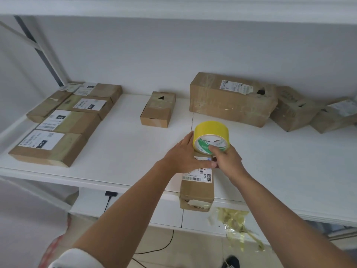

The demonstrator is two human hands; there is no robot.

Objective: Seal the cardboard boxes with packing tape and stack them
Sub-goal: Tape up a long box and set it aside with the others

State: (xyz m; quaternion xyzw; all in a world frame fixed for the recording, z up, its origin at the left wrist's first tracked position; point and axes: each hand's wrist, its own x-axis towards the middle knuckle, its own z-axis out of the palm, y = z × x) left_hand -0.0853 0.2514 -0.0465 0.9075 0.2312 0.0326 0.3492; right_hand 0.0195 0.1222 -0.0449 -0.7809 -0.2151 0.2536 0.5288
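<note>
Seemingly mid-task, a narrow cardboard box (pixel 197 192) lies at the white counter's (pixel 119 147) front edge, overhanging it. The left hand (pixel 180 154) rests flat on its labelled top, fingers straight; the right hand (pixel 225 158) grips a glossy yellow tape roll (pixel 211 137) standing on the box. Flat labelled boxes (pixel 63 120) lie side by side at left, none stacked; crumpled boxes (pixel 231 97) wait at right.

A narrow brown cardboard box (pixel 197 188) with a white barcode label lies lengthwise on the white tabletop (pixel 119 147), its near end overhanging the front edge. A yellow tape roll (pixel 211 137) stands on edge at its far end. Flat labelled boxes (pixel 63 122) lie grouped at the left, a small box (pixel 158 109) sits mid-table, and larger worn boxes (pixel 232 98) line the wall at right.
</note>
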